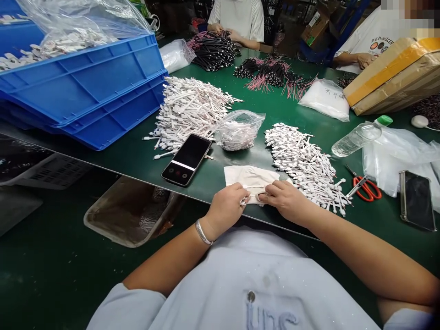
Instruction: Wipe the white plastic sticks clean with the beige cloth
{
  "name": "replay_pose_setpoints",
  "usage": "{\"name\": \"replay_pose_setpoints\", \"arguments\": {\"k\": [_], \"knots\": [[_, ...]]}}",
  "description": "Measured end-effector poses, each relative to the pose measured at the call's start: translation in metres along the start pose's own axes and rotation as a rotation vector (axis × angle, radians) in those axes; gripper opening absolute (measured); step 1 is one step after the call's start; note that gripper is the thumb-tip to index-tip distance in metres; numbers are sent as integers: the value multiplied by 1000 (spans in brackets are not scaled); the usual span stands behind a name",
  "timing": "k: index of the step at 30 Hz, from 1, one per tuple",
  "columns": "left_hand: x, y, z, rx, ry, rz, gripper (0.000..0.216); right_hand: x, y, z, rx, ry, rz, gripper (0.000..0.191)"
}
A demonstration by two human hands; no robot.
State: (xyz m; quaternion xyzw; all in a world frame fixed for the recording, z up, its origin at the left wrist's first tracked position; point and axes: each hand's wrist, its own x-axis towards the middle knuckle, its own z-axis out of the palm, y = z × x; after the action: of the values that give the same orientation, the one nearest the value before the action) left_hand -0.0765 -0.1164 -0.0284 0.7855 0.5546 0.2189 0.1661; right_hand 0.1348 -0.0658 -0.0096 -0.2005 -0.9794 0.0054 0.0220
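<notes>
My left hand (227, 202), with a silver bangle on the wrist, has its fingers closed on a short white cable (255, 186). My right hand (287, 199) pinches the same cable from the other side, so it spans the gap between them. Fingers cover most of its ends. Beneath both hands a pale cloth (249, 174) lies at the table's front edge. To the right spreads a pile of short white cables (299, 160). A larger heap of similar cables (192, 107) lies farther back on the left. Between the piles sits a clear bag of white pieces (237, 135).
A phone (187, 160) lies left of the cloth. Red-handled scissors (366, 188), a water bottle (359, 137) and another phone (417, 199) are on the right. Blue crates (79, 82) stand left, a cardboard box (392, 78) right. Two people sit across the green table (137, 162).
</notes>
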Motion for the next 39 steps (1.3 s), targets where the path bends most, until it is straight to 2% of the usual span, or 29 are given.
{"name": "replay_pose_setpoints", "arguments": {"k": [6, 12, 28, 35, 39], "knots": [[2, 1, -2, -40, -15, -11, 24, 5, 2, 0, 20, 6, -1, 34], [2, 0, -2, -77, -17, -15, 21, -2, 2, -2, -16, -2, -20, 27], [2, -1, -2, -95, -10, -12, 19, 3, -1, 3, 12, 44, 32, 28], [3, -2, -3, -100, -25, -9, 19, -11, 0, -3, -11, 31, 37, 26], [3, -3, -2, -106, -4, -1, 17, 0, -2, 1, -3, 44, 27, 28]]}}
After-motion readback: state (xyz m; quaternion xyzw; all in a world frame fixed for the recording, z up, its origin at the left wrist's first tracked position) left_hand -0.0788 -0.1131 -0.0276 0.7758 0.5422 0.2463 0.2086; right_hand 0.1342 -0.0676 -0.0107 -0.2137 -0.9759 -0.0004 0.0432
